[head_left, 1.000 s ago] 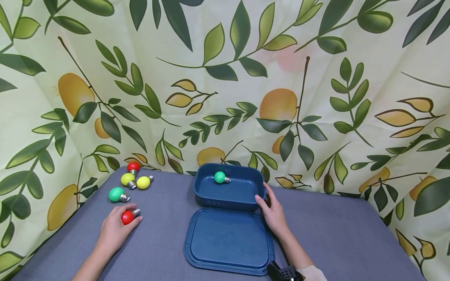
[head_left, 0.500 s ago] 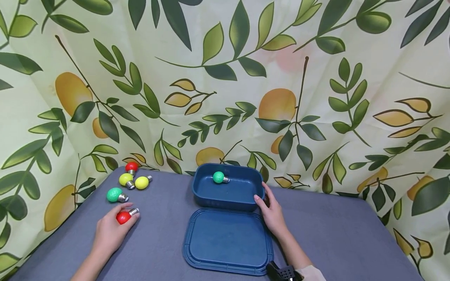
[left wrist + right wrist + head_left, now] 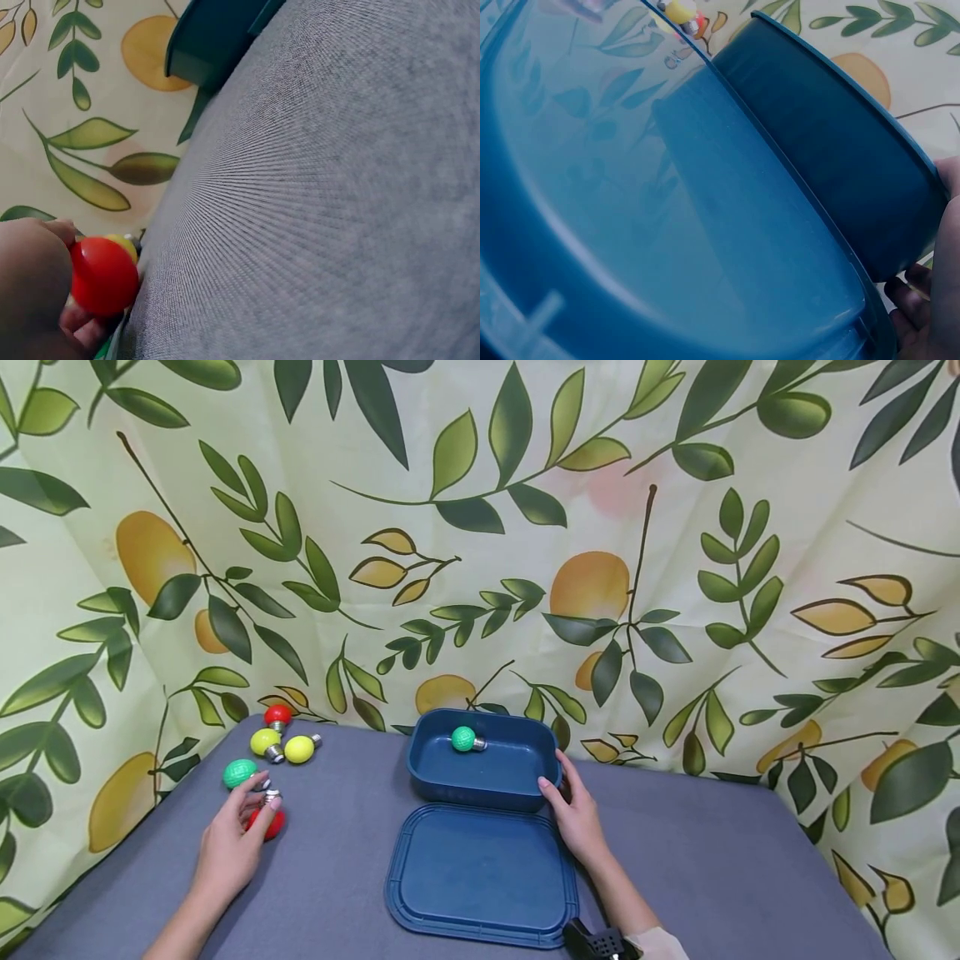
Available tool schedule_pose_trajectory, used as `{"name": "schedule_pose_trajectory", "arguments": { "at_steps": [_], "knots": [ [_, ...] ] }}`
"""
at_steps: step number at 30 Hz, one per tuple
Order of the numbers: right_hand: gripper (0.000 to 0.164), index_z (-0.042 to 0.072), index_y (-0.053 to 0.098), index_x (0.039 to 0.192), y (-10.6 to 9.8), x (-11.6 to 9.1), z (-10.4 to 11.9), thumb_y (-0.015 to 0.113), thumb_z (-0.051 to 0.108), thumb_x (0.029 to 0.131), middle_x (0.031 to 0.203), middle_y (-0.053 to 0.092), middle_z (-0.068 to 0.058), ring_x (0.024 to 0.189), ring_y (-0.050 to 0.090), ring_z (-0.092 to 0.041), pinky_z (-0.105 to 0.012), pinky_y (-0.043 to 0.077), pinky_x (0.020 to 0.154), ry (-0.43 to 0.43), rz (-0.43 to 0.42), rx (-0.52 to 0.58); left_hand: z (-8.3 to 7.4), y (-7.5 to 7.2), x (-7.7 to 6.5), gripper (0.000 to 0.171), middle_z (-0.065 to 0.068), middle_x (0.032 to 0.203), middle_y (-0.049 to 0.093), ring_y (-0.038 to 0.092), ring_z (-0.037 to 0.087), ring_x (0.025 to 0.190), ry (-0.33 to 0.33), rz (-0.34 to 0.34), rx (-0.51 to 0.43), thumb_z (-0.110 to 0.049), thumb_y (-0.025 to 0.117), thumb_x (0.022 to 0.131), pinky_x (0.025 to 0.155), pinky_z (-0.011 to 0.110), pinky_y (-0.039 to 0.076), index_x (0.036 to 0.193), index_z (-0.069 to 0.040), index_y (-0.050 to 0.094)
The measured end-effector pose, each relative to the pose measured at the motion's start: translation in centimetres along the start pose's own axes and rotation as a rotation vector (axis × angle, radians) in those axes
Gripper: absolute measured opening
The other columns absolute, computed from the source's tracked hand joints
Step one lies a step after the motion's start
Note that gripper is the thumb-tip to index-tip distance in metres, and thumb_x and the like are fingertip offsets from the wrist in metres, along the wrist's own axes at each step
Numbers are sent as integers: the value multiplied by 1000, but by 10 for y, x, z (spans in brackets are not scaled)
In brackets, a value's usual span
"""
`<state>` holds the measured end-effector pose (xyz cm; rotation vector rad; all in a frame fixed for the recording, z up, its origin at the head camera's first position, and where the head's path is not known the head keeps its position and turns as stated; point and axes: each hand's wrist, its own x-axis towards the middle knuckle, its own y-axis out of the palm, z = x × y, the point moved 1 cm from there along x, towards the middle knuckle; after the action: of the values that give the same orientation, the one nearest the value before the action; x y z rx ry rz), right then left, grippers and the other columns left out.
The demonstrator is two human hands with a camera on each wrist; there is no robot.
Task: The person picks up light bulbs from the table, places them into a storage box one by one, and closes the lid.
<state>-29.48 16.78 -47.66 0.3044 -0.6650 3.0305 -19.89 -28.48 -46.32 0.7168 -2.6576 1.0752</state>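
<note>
On the left of the table, my left hand (image 3: 232,843) holds a red light bulb (image 3: 276,823) between thumb and fingers, its silver screw base facing the back. In the left wrist view the red bulb (image 3: 105,276) shows round end first, partly covered by the hand. Just beyond the fingers lies a green bulb (image 3: 238,772), its base partly hidden by them. My right hand (image 3: 582,820) grips the right end of a blue rectangular container (image 3: 480,797), thumb at the rim and fingers around the outside. Inside that container rests another green bulb (image 3: 463,738).
Two yellow bulbs (image 3: 299,749) and a red bulb (image 3: 277,716) lie grouped at the back left. A flat blue lid (image 3: 482,877) lies in front of the container, beside my right forearm. Patterned fabric (image 3: 480,552) hangs behind the grey table (image 3: 712,860).
The red bulb in my left hand has turned, its base swinging from pointing right to pointing back. The left hand has shifted slightly left. The right hand keeps its grip on the container.
</note>
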Motion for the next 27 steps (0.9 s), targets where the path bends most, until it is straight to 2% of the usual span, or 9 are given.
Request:
{"name": "schedule_pose_trajectory", "arguments": {
  "at_steps": [2, 3, 4, 9, 13, 17, 22, 27],
  "knots": [
    [67, 21, 30, 160, 1, 0, 0, 58, 40, 102, 158, 44, -17, 140, 51, -35, -55, 42, 113, -1, -3, 0, -2, -1, 1, 47, 26, 124, 67, 62, -11, 92, 8, -2, -36, -23, 62, 101, 70, -3, 39, 144, -7, 52],
    [67, 21, 30, 160, 1, 0, 0, 58, 39, 103, 158, 44, -18, 140, 51, -35, -55, 42, 113, -2, -4, 2, -3, -1, 2, 46, 25, 125, 66, 57, -16, 91, 13, -2, -52, -23, 62, 101, 71, -6, 37, 143, -7, 54],
    [67, 21, 30, 160, 1, 0, -1, 58, 39, 103, 158, 44, -18, 140, 51, -35, -55, 42, 113, -4, -5, 3, -5, -2, 2, 45, 25, 127, 65, 54, -18, 92, 17, 1, -66, -23, 63, 101, 72, -7, 37, 142, -6, 55],
    [67, 21, 30, 160, 2, 1, -2, 58, 39, 102, 158, 45, -17, 140, 52, -35, -55, 42, 113, -7, -7, 5, -15, -2, 2, 38, 24, 128, 65, 60, -12, 95, 38, 37, -105, -19, 68, 97, 74, -6, 40, 132, -4, 64],
    [67, 22, 30, 160, 1, 1, -2, 59, 39, 102, 157, 46, -17, 139, 53, -34, -55, 43, 113, -5, -15, 5, -28, 3, 3, 38, 24, 126, 65, 53, -22, 92, 26, 119, -216, -14, 72, 94, 76, -2, 46, 129, -1, 65],
    [67, 21, 31, 160, 1, 2, -2, 59, 39, 102, 157, 46, -17, 139, 53, -34, -55, 42, 113, -3, -18, 3, -44, 10, 6, 38, 24, 124, 67, 58, -19, 91, 26, 172, -295, -11, 73, 93, 77, 2, 49, 129, 1, 65],
    [67, 21, 31, 160, 1, 2, -2, 59, 39, 102, 157, 46, -16, 139, 53, -34, -55, 42, 113, -5, -17, 3, -64, 20, 13, 36, 21, 121, 69, 62, -15, 93, 80, 191, -308, -14, 73, 93, 80, 2, 49, 126, 0, 67],
    [67, 21, 31, 160, 0, 2, -1, 59, 39, 102, 157, 46, -16, 139, 52, -34, -55, 42, 113, -2, -14, 1, -80, 31, 21, 35, 16, 120, 71, 68, -1, 100, 115, 229, -311, -14, 75, 92, 85, 9, 53, 124, -4, 68]
  ]
}}
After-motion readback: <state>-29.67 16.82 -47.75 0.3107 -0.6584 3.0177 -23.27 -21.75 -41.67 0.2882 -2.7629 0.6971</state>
